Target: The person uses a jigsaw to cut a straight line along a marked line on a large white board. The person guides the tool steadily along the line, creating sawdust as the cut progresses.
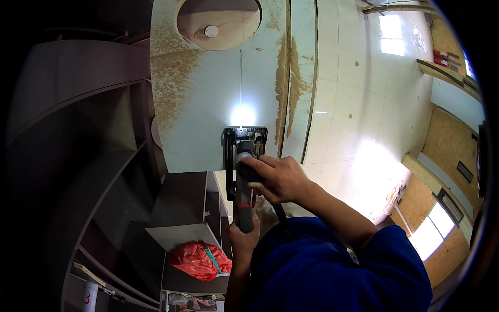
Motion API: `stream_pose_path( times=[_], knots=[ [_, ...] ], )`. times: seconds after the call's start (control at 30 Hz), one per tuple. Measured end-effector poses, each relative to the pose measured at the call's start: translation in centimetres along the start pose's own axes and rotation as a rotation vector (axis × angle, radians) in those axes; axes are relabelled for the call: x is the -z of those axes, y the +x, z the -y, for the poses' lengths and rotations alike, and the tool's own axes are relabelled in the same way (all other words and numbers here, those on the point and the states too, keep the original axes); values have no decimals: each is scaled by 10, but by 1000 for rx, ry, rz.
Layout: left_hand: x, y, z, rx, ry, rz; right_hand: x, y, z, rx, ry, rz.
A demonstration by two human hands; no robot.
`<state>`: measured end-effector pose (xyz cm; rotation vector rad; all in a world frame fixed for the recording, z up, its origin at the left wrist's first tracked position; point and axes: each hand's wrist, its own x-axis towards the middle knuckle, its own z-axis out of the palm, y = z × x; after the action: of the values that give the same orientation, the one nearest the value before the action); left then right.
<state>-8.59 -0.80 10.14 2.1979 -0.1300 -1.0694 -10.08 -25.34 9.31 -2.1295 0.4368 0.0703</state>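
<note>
Overhead, both hands, right hand (278,179) and left hand (243,235), grip jigsaw (243,156); red bag (196,260) below.

The person wears a deep blue, short-sleeved cloth shirt (332,270), filling the picture from about five to six o'clock. Its right sleeve ends in a loose hem above the elbow, and both forearms are bare. Neither hand wears a glove, watch or ring.

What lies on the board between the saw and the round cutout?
In the head view, bare grey board with a thin straight cut line from the saw toward the cutout; sawdust flanks it.
</note>
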Motion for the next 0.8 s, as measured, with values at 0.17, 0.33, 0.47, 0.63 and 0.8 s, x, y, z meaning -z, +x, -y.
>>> stream_pose_path(
  times=[0.17,0.33,0.47,0.63,0.8],
  knots=[
    [0,1,-4,-14,12,-14,0,0,0,-1,0,2],
    [0,0,-2,11,2,-9,1,1,0,0,-7,-1],
    [0,1,-5,23,-11,-1,1,1,0,2,-9,-2],
    [0,0,-3,18,-15,0,2,2,0,-1,-3,3],
    [1,1,-1,20,18,0,2,2,-1,6,-2,-1]
  ],
)
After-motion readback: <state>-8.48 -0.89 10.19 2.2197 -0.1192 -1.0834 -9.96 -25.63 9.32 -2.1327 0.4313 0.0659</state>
